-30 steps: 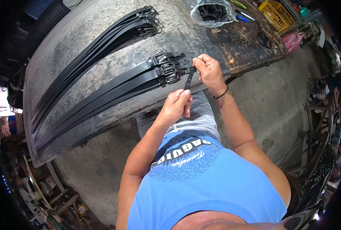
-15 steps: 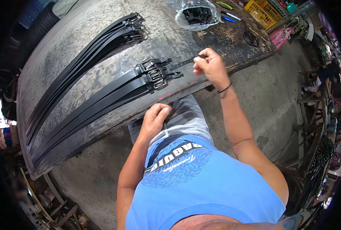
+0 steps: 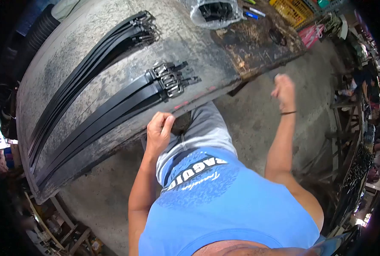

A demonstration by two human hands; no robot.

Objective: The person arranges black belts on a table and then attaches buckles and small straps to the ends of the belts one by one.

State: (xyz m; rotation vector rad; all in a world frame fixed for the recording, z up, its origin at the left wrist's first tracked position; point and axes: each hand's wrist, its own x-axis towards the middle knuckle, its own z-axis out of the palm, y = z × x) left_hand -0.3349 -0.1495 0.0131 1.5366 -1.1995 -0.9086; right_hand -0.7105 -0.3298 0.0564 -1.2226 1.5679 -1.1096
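Two bundles of black belts lie on the worktable. The nearer belt bundle (image 3: pixel 113 104) has its metal buckles (image 3: pixel 169 80) piled at the right end, with short dark tabs sticking out past them. My left hand (image 3: pixel 159 128) is closed at the table's front edge, just below the buckles; what its fingers hold, if anything, is hidden. Out over the floor, right of the table, my right hand (image 3: pixel 285 91) is curled closed and slightly smeared by motion. A small dark bit shows by its fingertips, too blurred to name.
The farther belt bundle (image 3: pixel 87 64) lies behind, buckles also to the right. A clear plastic bag (image 3: pixel 217 19) of black parts sits at the back, beside a blue marker (image 3: pixel 251 15). A yellow crate (image 3: pixel 290 13) stands past the table (image 3: pixel 207 51). Racks line the right side.
My right hand has swung right, away from the buckles and off the table. The dark strip between it and the buckles no longer shows. My left hand has shifted slightly left.
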